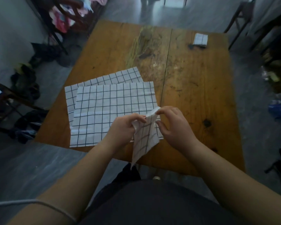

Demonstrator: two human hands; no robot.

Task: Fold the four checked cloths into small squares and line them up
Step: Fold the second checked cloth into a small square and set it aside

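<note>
Two hands lift one checked cloth over the near edge of the bench.

The left hand [125, 127] and right hand [173, 125] each have their fingers [140, 118] clamped on the top edge of the held cloth [144, 140]. It hangs crumpled and blurred, so its folds can't be counted, and its tip drops below the bench's near edge. It hides the near right corner of the top flat cloth [104, 111], which lies on the bench's near left part. The lower flat cloth [113, 77] shows only along its far and left margins. At the bench's far right corner sits a small folded cloth [200, 39], too blurred to read its layers. The bench [193, 86] is worn orange-brown wood with a seam and dark knots. Left of it, dark heaps [26, 82] lie on the grey floor [55, 78]. Beyond its far left corner a chair [68, 15] carries pink and pale clothes.
</note>
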